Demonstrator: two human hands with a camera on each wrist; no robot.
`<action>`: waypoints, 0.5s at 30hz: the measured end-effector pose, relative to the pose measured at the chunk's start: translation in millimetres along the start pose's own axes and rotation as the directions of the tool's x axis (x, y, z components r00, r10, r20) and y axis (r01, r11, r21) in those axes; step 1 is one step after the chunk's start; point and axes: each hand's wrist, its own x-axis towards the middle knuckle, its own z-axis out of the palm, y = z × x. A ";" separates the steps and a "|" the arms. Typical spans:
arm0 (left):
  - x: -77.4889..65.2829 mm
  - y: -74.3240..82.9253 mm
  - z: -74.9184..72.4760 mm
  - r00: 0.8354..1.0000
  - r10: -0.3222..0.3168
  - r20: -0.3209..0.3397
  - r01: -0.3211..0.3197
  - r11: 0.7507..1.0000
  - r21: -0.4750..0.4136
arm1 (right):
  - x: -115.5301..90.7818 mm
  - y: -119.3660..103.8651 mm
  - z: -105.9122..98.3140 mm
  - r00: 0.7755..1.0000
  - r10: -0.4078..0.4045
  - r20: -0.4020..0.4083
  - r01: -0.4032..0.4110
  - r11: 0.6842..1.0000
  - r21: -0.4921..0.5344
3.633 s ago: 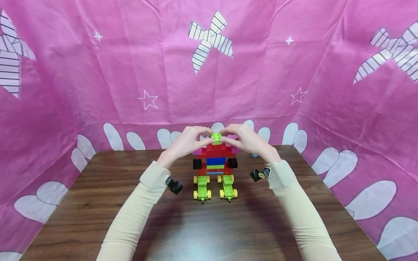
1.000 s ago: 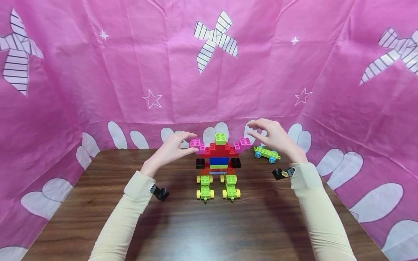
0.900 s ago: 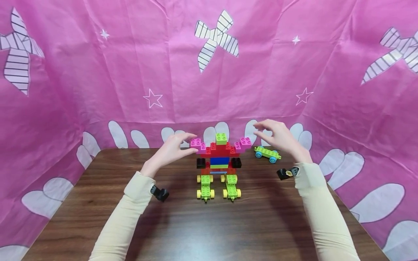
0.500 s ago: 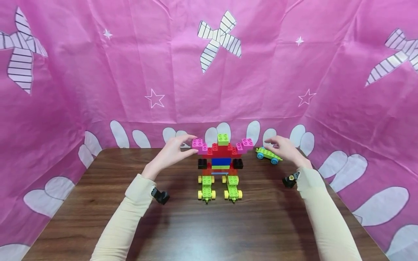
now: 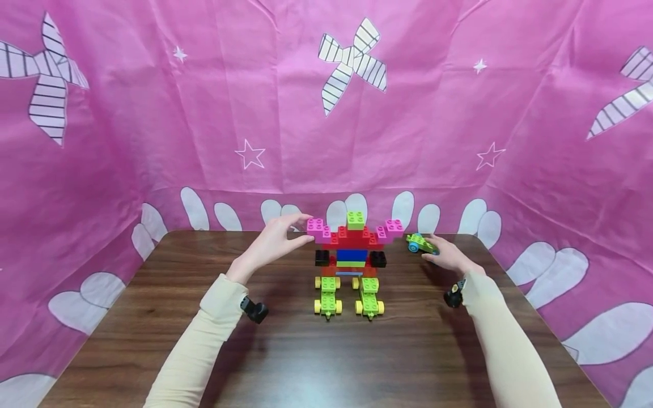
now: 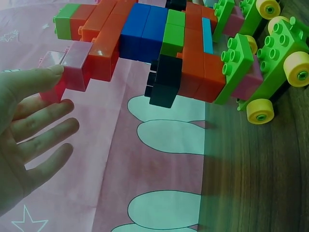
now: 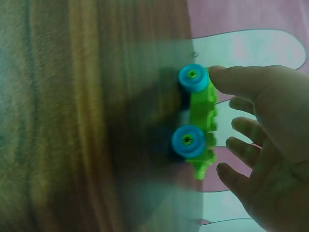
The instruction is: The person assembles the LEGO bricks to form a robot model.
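Observation:
A robot-like figure of toy building bricks [image 5: 352,256] stands upright on the table, with a red and blue body and a lime brick [image 5: 355,220] on top. Its feet are lime wheeled bases [image 5: 328,299] with yellow wheels. My left hand [image 5: 272,245] pinches the pink brick [image 5: 315,225] at the end of the figure's left-side arm; the thumb [image 6: 46,77] lies on it, the other fingers spread. A lime toy car base [image 7: 200,108] with blue wheels sits back right. My right hand [image 5: 449,255] is at its right end, thumb at the car, fingers loosely bent.
The brown wooden table [image 5: 306,362] ends at the back against a pink cloth [image 5: 433,141] with bows and stars, which also hangs on both sides. A black camera [image 5: 255,310] is strapped to each wrist. The figure's other pink arm [image 5: 394,226] reaches toward the car base.
Both hands were at the figure's top brick. The left has moved to the left pink brick and stays there. The right has moved away rightward, then down to the car base.

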 end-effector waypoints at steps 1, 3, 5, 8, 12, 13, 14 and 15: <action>0.5 0.4 0.4 1.000 0.003 0.000 -0.003 1.000 0.000 | -1.5 1.3 0.9 1.000 0.011 0.015 -0.011 1.000 -0.001; 0.8 0.8 1.1 1.000 0.005 0.002 -0.005 1.000 0.002 | -4.4 2.6 2.6 0.999 0.027 0.030 -0.026 1.000 -0.010; 0.6 1.0 1.3 1.000 0.006 0.004 -0.006 1.000 -0.001 | -7.0 2.9 3.6 0.999 0.038 0.033 -0.037 0.999 -0.021; 0.1 0.2 1.5 1.000 -0.001 0.007 0.001 1.000 -0.001 | -8.8 5.0 4.9 1.000 0.015 -0.011 -0.015 1.000 -0.018; -0.1 -1.1 0.9 1.000 -0.002 0.006 0.002 1.000 0.001 | -9.9 14.7 5.5 0.991 -0.094 -0.099 0.092 0.995 -0.028; -0.4 -1.2 1.0 1.000 0.000 0.005 0.000 1.000 0.001 | -11.7 15.0 5.1 0.988 -0.105 -0.109 0.103 0.994 -0.031; -0.8 -1.4 1.1 1.000 0.002 0.004 -0.002 1.000 -0.003 | -13.2 15.1 4.6 0.987 -0.111 -0.118 0.108 0.994 -0.034; -1.0 -1.5 1.3 1.000 0.006 0.003 -0.006 1.000 -0.005 | -14.6 14.9 4.3 0.986 -0.110 -0.122 0.106 0.993 -0.042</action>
